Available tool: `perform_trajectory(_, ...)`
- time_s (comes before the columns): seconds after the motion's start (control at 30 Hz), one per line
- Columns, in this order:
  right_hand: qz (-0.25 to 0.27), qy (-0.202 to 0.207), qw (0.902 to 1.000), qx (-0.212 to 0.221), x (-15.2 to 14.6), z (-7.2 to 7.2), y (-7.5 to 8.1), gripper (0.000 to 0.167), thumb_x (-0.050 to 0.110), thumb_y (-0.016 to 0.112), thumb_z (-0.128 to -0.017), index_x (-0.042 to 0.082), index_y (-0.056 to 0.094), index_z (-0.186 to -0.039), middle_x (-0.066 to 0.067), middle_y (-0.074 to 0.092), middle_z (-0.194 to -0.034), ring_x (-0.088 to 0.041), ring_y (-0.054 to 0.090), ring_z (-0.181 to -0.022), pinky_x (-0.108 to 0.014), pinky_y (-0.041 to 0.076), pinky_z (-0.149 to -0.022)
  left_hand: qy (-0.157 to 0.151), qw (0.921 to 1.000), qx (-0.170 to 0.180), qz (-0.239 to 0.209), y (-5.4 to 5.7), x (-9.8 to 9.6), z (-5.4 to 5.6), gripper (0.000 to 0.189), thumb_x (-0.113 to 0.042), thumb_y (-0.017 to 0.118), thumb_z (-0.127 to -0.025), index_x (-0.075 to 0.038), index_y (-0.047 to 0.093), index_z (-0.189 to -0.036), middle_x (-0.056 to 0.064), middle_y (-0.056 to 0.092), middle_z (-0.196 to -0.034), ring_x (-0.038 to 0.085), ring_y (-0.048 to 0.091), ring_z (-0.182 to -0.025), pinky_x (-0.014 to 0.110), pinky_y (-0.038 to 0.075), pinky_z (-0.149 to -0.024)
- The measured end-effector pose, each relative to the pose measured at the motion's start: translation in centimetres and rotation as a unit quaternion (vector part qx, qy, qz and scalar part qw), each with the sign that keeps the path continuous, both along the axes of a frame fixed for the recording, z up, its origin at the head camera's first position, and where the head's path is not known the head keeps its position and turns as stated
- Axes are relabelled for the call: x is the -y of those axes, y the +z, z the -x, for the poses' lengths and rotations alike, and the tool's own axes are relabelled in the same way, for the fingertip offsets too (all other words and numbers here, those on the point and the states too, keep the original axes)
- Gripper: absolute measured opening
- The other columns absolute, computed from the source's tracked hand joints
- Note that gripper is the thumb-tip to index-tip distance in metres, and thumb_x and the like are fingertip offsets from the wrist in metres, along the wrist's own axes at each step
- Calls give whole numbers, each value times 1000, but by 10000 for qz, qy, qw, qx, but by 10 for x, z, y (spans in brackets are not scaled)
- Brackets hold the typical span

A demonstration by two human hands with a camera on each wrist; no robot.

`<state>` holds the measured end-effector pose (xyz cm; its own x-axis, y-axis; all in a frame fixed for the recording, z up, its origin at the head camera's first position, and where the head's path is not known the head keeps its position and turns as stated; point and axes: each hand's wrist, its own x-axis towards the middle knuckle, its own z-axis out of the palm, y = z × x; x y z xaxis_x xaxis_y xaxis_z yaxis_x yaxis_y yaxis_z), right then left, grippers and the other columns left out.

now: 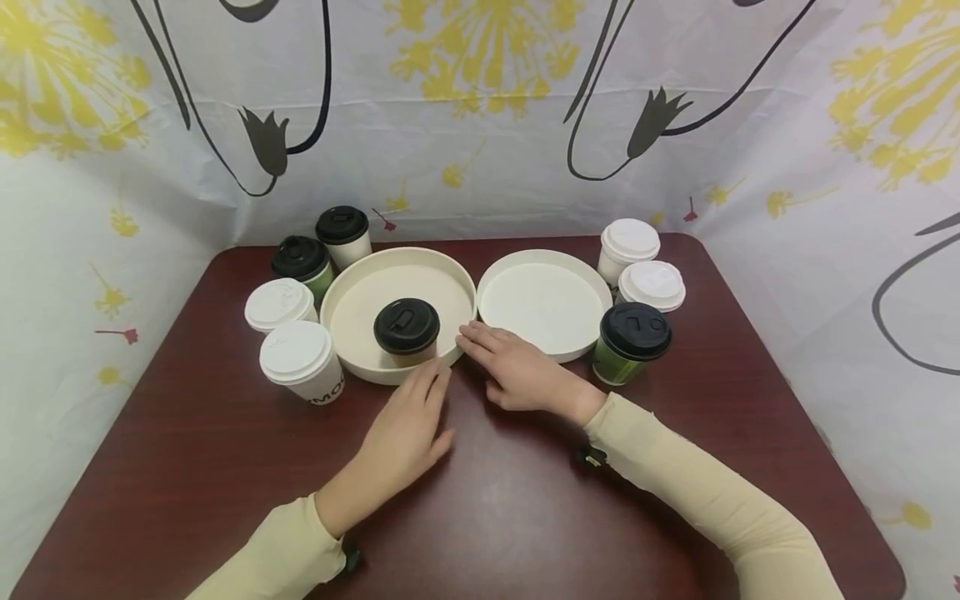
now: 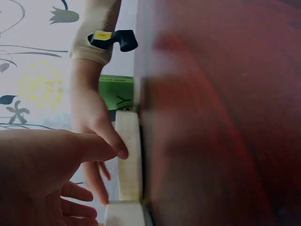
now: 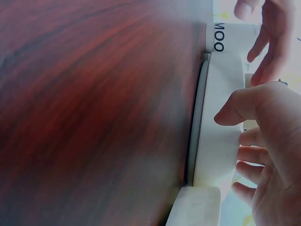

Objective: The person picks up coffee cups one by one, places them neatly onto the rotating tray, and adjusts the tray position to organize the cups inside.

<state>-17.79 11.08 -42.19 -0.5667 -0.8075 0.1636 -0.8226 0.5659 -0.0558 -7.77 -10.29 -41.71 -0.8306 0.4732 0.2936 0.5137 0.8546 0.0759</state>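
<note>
In the head view, my left hand (image 1: pixel 401 429) reaches to the front of the cream round tray (image 1: pixel 360 367), fingertips close by a cup with a black lid (image 1: pixel 407 325) that stands upright inside it. My right hand (image 1: pixel 521 371) has its fingertips at the same tray's right side, where the white round tray (image 1: pixel 543 308) adjoins it. Both hands have their fingers extended and grip nothing. In the right wrist view, the right hand (image 3: pixel 277 146) hovers beside the tray wall (image 3: pixel 221 117). The left wrist view shows the left thumb (image 2: pixel 96 148) apart from the fingers.
Left of the cream tray stand two white-lidded cups (image 1: pixel 300 358), a green cup (image 1: pixel 303 262) and a white cup (image 1: pixel 347 233), both black-lidded. To the white tray's right are two white-lidded cups (image 1: pixel 628 246) and a black-lidded green cup (image 1: pixel 626 354). A patterned curtain (image 1: pixel 480 167) surrounds the table (image 1: pixel 495 500).
</note>
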Motion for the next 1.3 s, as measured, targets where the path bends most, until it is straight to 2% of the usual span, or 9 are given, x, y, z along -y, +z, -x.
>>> perform_trajectory(0.13, 35, 47, 10000, 41, 3, -4, -1, 76, 17, 66, -81, 3, 38, -150, -15, 40, -157, -30, 35, -149, -45, 33, -120, 140, 9998, 14, 168, -8, 0, 0, 88, -34, 80, -78, 6, 39, -146, 23, 44, -149, 34, 44, -141, 45, 42, -114)
perform_trajectory(0.3, 9, 58, 10000, 73, 6, -6, -2, 76, 21, 66, -82, 4, 38, -151, -13, 40, -157, -29, 34, -149, -46, 32, -121, 376, 9987, -39, 332, -11, -2, 0, 94, -36, 81, -77, 6, 36, -148, 23, 44, -149, 33, 44, -141, 43, 42, -113)
perform_trajectory(0.57, 221, 56, 9991, 357, 1, -1, 1, 75, 21, 68, -84, 7, 38, -151, -11, 40, -157, -26, 37, -147, -46, 32, -120, 474, 9974, -214, 500, -10, -4, 2, 93, -36, 81, -78, 5, 37, -148, 21, 47, -148, 31, 47, -138, 41, 45, -111)
perform_trajectory(0.87, 275, -29, 9985, 473, -3, 7, 4, 72, 19, 69, -86, 5, 40, -150, -13, 40, -157, -28, 39, -146, -44, 34, -120, 489, 9964, 53, 688, -9, 2, -1, 102, -42, 84, -74, 2, 33, -151, 19, 41, -152, 31, 42, -142, 41, 51, -101)
perform_trajectory(1.03, 294, -64, 9987, 421, -6, 11, 3, 72, 18, 69, -86, 5, 40, -150, -14, 39, -157, -28, 40, -145, -44, 36, -118, 565, 9956, -4, 744, -11, 7, -3, 104, -46, 85, -71, -2, 34, -151, 18, 44, -149, 31, 44, -139, 42, 51, -100)
perform_trajectory(1.3, 324, -130, 9990, 265, -9, 15, 1, 72, 16, 69, -86, 5, 40, -150, -15, 39, -157, -29, 42, -144, -44, 38, -117, 802, 9944, 12, 683, -8, 14, -6, 100, -46, 86, -69, -7, 39, -148, 19, 49, -141, 33, 46, -134, 43, 50, -101)
